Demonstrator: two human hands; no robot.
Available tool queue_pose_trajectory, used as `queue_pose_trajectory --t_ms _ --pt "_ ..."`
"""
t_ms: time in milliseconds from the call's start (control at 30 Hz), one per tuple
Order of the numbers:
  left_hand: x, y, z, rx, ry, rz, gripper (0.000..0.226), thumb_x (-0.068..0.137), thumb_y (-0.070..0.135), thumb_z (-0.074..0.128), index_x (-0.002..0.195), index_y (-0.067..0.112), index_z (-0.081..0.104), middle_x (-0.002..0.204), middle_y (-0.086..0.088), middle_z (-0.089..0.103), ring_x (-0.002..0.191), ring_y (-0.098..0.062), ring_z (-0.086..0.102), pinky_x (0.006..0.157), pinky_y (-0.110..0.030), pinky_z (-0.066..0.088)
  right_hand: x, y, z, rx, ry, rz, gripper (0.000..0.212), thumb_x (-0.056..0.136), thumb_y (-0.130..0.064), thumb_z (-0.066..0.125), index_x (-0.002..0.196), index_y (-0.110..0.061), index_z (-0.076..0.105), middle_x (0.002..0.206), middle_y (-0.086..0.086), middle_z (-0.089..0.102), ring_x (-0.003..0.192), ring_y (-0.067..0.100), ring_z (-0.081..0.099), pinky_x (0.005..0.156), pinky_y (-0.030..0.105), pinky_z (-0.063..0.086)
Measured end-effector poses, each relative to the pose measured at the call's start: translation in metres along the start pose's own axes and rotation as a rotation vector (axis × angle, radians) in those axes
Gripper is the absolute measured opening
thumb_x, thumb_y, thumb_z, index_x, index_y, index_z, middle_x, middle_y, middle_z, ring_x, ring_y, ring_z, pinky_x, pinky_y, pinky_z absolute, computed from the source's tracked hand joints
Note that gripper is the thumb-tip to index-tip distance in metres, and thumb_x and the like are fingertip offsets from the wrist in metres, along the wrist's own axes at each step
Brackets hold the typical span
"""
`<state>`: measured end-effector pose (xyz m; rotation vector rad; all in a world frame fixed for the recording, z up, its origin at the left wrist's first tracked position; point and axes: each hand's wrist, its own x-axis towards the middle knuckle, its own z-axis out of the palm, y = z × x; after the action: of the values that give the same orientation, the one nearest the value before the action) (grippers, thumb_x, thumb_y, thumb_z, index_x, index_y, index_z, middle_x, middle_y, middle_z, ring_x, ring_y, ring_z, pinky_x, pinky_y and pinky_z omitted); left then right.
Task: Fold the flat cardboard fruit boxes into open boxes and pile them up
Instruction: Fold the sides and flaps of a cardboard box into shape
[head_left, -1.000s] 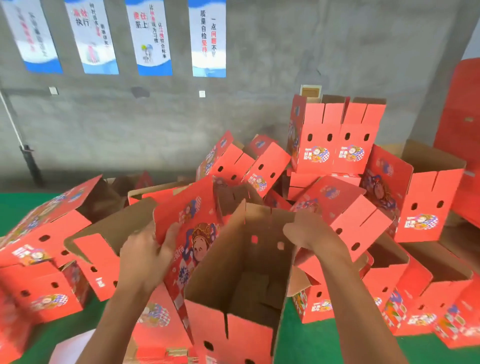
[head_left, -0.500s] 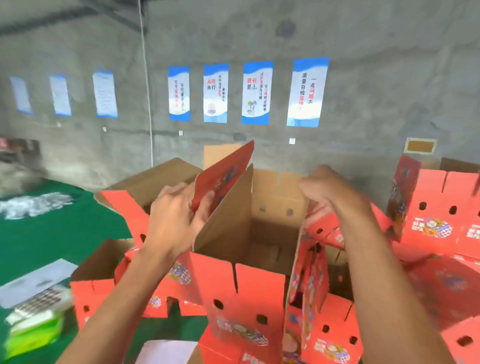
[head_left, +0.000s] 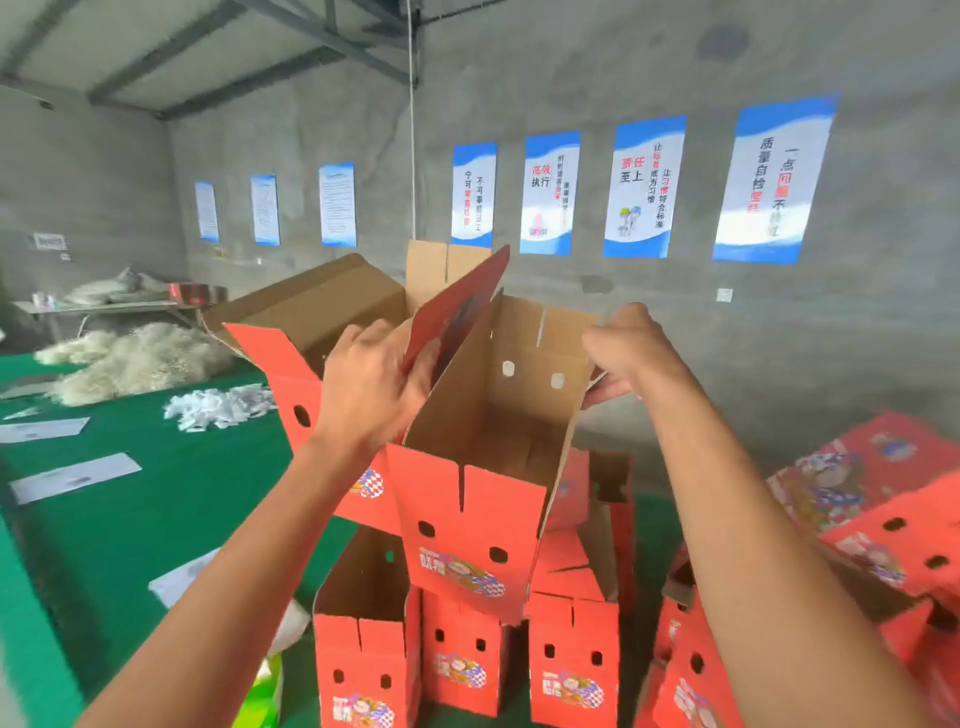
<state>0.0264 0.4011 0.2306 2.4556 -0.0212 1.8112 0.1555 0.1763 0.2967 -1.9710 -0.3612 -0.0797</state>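
Between the two hands sits the open box (head_left: 483, 457), held up at about chest height over the pile of folded boxes (head_left: 467, 654) below. It's corrugated cardboard, plain brown inside and orange-red outside, with two round holes punched in the far wall, two more in the near wall, a slit down the middle of the near flap and a cartoon print with checkered blue-white bits near the bottom; the lettering on it is too blurry to read. The left hand (head_left: 371, 384) is gripping the left wall, thumb curled against a red flap (head_left: 457, 306) that sticks up and tilts away. The right hand (head_left: 631, 353) pinches the top of the right wall, fingers curled over the edge. Just beyond the left hand there's another opened box (head_left: 311, 322) tipped on its side, brown inside showing. Down to the right of the right hand lies a heap of more red boxes (head_left: 883, 499), same print. Past both hands, on the rough grey concrete wall, hang blue-and-white posters (head_left: 644, 187) with vertical Chinese text; I can make out 责任至上 on one, 高效执行 on another and 质量自检 on the biggest one (head_left: 774, 176). Way off to the left of the left hand the green floor (head_left: 130, 519) has white paper sheets (head_left: 72, 475) and a fluffy pale straw-like pile (head_left: 135, 358).
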Motion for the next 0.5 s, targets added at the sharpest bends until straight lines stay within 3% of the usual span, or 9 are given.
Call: queue_pose_trajectory --t_ms 67,167,267,400,500 --pt "0.007 -0.051 0.022 0.034 0.033 0.004 0.015 0.096 0.020 0.062 0.107 0.018 0.072 0.069 -0.008 0.060 0.072 -0.029 0.054 0.071 -0.040 0.039 0.034 -0.011 0.046 -0.002 0.028 -0.008 0.038 0.074 -0.002 0.041 0.108 0.001 0.059 0.083 0.023 0.074 0.055 0.044 0.071 0.063 0.049 0.065" --pt "0.017 -0.120 0.060 0.045 0.078 -0.004 0.016 0.096 0.021 0.062 0.107 0.016 0.073 0.070 -0.007 0.060 0.074 -0.021 0.045 0.072 -0.037 0.037 0.089 -0.022 0.107 0.004 0.100 -0.014 0.036 0.078 -0.004 0.043 0.111 -0.006 0.057 0.094 0.017 0.072 0.051 0.039 0.071 0.048 0.041 0.061" --pt "0.021 -0.181 0.103 0.028 0.069 -0.019 0.016 0.097 0.022 0.061 0.107 0.014 0.071 0.072 -0.007 0.062 0.075 -0.024 0.052 0.075 -0.040 0.045 0.141 -0.023 0.160 -0.031 0.173 -0.009 0.026 0.082 -0.007 0.047 0.105 -0.008 0.059 0.097 0.014 0.072 0.050 0.036 0.071 0.042 0.033 0.057" --pt "0.013 -0.251 0.165 0.022 -0.004 -0.043 0.016 0.099 0.020 0.061 0.108 0.011 0.070 0.078 -0.008 0.068 0.076 -0.031 0.064 0.078 -0.042 0.049 0.205 -0.004 0.224 -0.053 0.245 -0.011 0.029 0.087 -0.014 0.062 0.115 -0.009 0.064 0.117 0.015 0.069 0.094 0.043 0.072 0.075 0.049 0.064" --pt "-0.001 -0.291 0.216 0.018 -0.058 -0.035 0.017 0.101 0.022 0.057 0.108 0.012 0.069 0.084 -0.006 0.070 0.079 -0.029 0.065 0.080 -0.041 0.048 0.245 0.022 0.263 -0.095 0.298 -0.025 0.024 0.093 -0.017 0.063 0.117 -0.013 0.064 0.120 0.013 0.067 0.102 0.041 0.069 0.078 0.053 0.063"
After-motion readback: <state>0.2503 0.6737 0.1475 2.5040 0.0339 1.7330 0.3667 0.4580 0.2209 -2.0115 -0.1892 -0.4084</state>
